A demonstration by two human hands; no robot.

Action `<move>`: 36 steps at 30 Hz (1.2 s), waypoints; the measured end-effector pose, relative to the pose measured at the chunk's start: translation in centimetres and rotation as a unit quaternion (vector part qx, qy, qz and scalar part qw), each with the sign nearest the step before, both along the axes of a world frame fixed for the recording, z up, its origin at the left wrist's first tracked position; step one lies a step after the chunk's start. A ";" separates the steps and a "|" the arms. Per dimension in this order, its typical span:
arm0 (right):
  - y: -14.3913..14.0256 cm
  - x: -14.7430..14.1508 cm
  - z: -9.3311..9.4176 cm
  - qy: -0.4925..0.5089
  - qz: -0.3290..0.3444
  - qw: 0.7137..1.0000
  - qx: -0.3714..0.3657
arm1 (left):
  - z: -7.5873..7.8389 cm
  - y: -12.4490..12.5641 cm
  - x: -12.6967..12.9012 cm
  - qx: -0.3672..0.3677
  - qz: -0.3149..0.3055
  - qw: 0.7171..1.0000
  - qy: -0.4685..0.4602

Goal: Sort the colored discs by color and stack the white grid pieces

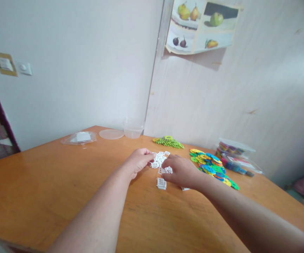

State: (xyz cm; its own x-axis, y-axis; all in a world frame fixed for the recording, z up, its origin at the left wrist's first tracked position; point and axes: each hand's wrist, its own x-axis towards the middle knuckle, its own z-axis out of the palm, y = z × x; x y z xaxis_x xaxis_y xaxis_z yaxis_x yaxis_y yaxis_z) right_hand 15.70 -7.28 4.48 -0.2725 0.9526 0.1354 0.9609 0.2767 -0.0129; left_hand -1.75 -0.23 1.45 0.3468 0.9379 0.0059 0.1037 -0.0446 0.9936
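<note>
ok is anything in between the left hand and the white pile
Nothing visible: the left hand has its fingertips right at the left edge of the white pile. The right hand is at the near right side, and the green pieces lie farther back.

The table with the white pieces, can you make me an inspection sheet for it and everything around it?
Surface: orange-brown tabletop.
Job's things: loose white pieces between the hands; a white stack nearer the camera.
Clutter: green pile, colourful discs, clear tub, clear boxes.
Hands: left hand at the loose pieces; right hand beside them; grips unclear.
Cables: nothing seen.
Surroundings: pale wall with fruit pictures and a switch.
</note>
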 end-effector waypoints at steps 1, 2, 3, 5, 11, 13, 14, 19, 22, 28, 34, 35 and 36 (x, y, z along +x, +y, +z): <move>-0.2 0.2 -0.1 -0.001 0.014 1.000 -0.008 | 0.0 0.0 0.0 0.003 0.004 1.000 0.004; -0.4 0.4 -0.2 -0.002 0.025 1.000 -0.015 | 0.0 0.1 -0.1 0.006 0.005 1.000 0.008; -0.6 0.5 -0.3 -0.001 0.033 0.999 -0.019 | 0.0 0.1 -0.1 0.008 0.006 1.000 0.010; -0.9 0.5 -0.6 0.004 0.044 0.999 -0.022 | 0.0 0.1 -0.1 0.013 0.005 1.000 0.014; -1.4 0.3 -0.9 0.016 0.049 0.998 -0.026 | -0.3 0.3 -0.1 0.024 0.002 0.999 0.023; -1.4 0.4 -0.8 0.016 0.048 0.998 -0.026 | -0.4 0.4 -0.1 0.024 -0.001 1.000 0.019; -1.2 0.5 -0.7 0.015 0.046 0.999 -0.025 | -0.5 0.4 -0.1 0.024 -0.001 1.000 0.015; 0.7 2.2 -0.3 0.008 -0.035 0.999 -0.007 | -0.2 0.3 -0.2 0.022 0.019 1.000 0.010; 2.3 3.5 -0.6 -0.004 -0.108 0.994 -0.016 | -0.1 0.4 -0.2 0.014 0.035 0.999 0.011; 3.8 3.6 -1.4 -0.019 -0.107 0.993 -0.044 | -0.5 0.9 -0.1 0.013 0.050 0.999 0.007; 4.5 1.8 -1.9 -0.026 -0.106 0.993 -0.042 | -0.8 1.0 -0.1 0.021 0.047 0.999 0.016; 4.7 1.6 -2.0 -0.027 -0.109 0.993 -0.042 | -0.8 1.0 -0.1 0.022 0.046 0.998 0.020; 4.9 1.5 -2.1 -0.027 -0.111 0.993 -0.042 | -0.8 1.0 -0.1 0.023 0.046 0.998 0.024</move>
